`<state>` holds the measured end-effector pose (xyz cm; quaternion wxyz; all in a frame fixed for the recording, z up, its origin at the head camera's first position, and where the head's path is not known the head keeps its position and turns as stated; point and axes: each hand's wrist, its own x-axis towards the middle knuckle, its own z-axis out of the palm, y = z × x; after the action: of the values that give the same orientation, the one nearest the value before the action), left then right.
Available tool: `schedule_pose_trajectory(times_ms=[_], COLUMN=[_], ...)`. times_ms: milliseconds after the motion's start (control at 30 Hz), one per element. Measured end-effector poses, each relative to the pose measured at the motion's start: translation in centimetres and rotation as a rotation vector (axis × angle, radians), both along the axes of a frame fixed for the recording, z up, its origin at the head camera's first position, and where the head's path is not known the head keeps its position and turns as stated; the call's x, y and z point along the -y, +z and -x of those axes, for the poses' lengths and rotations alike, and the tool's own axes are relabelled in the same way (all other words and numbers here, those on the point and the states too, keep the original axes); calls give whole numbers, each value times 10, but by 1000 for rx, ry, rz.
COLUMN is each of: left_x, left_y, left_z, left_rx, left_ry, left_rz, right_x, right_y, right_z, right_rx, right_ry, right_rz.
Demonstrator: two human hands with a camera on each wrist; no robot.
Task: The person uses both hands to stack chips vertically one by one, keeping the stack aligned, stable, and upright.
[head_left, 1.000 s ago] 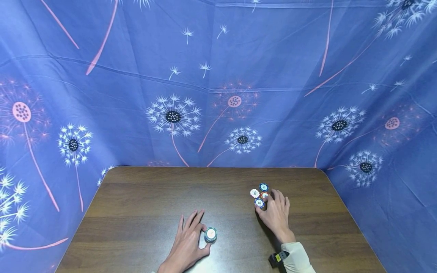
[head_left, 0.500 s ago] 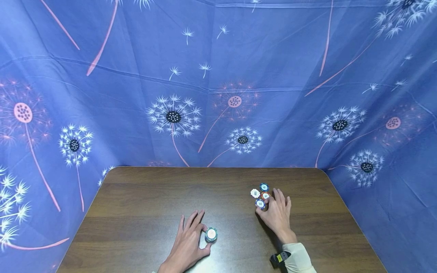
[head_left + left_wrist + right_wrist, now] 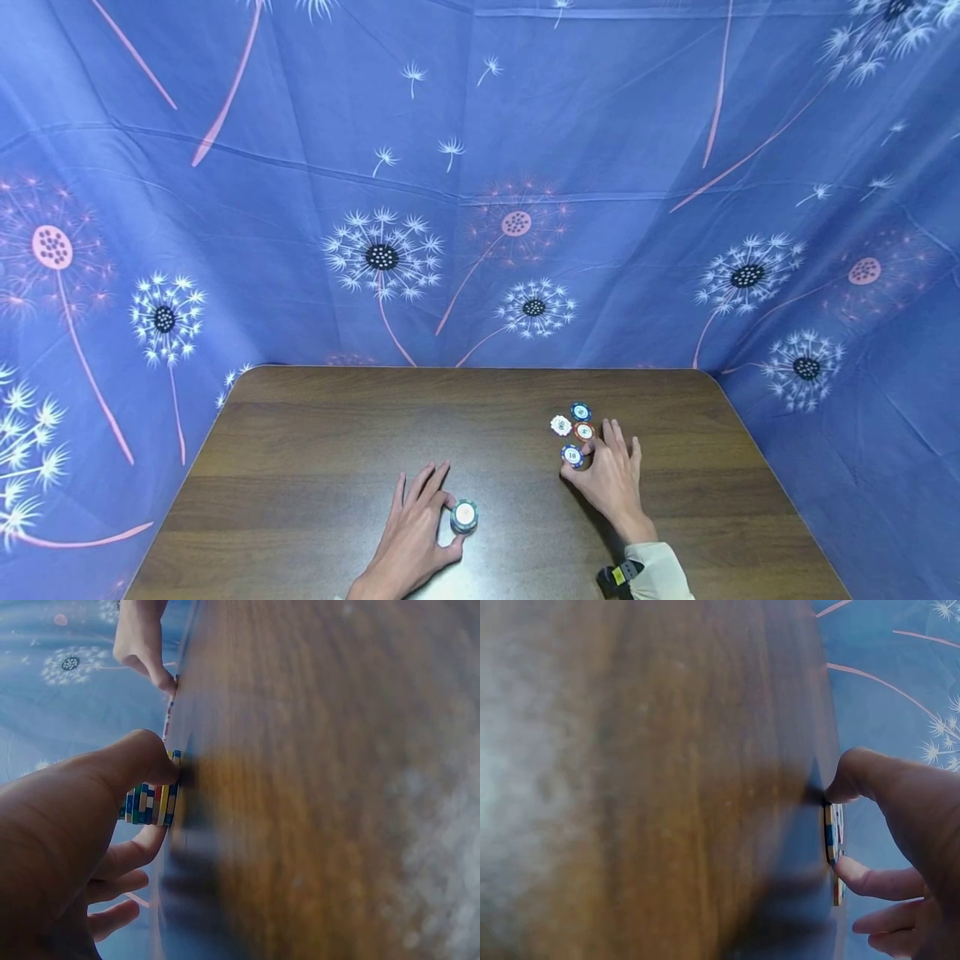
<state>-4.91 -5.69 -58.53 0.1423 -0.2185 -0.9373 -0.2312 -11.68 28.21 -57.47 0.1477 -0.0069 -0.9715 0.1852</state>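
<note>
A stack of poker chips [image 3: 464, 515] stands on the table with a green-edged chip on top. My left hand [image 3: 408, 533] holds the stack between thumb and forefinger, the other fingers spread. In the left wrist view the stack [image 3: 150, 802] shows blue, white, red and yellow edges. My right hand [image 3: 611, 479] pinches a blue-edged poker chip [image 3: 572, 455] marked 10 between thumb and forefinger; in the right wrist view this chip [image 3: 829, 832] is low at the tabletop. Just beyond it lie a white chip [image 3: 561, 425], a red-edged chip [image 3: 584, 431] and another blue chip [image 3: 581, 412].
The brown wooden table [image 3: 337, 433] has rounded far corners. A blue curtain [image 3: 450, 250] with dandelion print hangs behind it and on both sides. A black strap device [image 3: 621, 575] sits at the right wrist, by a pale sleeve [image 3: 660, 571].
My right hand has drawn the blue-edged chip slightly nearer, opening a small gap from the red and white chips. My left hand and the stack have stayed in place.
</note>
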Motion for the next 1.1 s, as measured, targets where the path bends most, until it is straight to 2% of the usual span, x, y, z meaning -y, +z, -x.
schedule_pose_trajectory(times_ms=[167,433,733,1100], left_x=[0,0,0,0], left_y=[0,0,-2,-5], left_z=[0,0,1,1], left_rx=[38,4,25,-49], left_ry=[1,2,3,-4], left_rz=[5,-10,-17,-33], right_x=[-2,-1,7,21], right_y=[-3,-3,-3,-2], right_z=[-6,-16,-31,-48], right_rx=[-27,-48,-83,-119], right_ry=[1,23,68,128], right_rz=[1,-5,16,28])
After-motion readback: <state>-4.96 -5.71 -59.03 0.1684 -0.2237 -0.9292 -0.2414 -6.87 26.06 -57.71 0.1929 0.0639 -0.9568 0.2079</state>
